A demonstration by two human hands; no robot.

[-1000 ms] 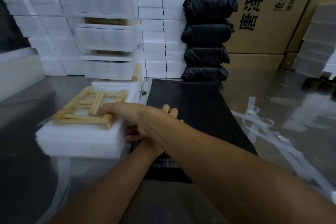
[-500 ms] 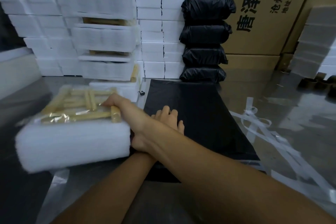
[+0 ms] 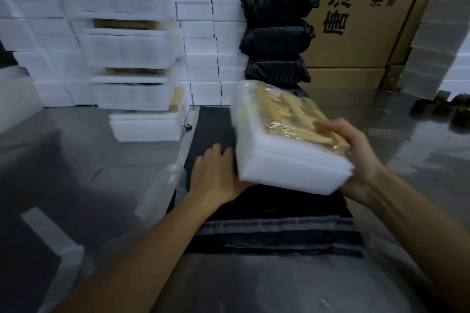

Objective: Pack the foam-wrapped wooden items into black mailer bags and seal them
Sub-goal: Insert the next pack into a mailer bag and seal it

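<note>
My right hand (image 3: 356, 160) has the foam-wrapped wooden item (image 3: 287, 145) up off the table (image 3: 76, 160), fingers curled over the clear film on top and thumb under the white foam edge, so that's a firm grip on the near right corner. The bundle hangs tilted, far end higher, right above the flat black mailer bag (image 3: 267, 211) lying in front of me. My left hand (image 3: 216, 175) lies flat on the bag with straight, relaxed fingers, touching the foam's left lower edge, holding nothing.

The job now, as I read it, is getting this block into the bag. The bag's striped band faces me, and I take that for the mouth, though I can't tell if it's parted yet. So the left hand should slide back to that lip and pinch up the top layer, while the right brings the bundle round, short end first, and feeds it in low and level. One corner grip on a soft foam block is a risk: it may sag or twist, and the film is slippery.

Behind, four sealed black bags (image 3: 277, 33) stand stacked against the cardboard carton (image 3: 356, 33), with more foam-wrapped stock (image 3: 127, 51) piled on the left.
</note>
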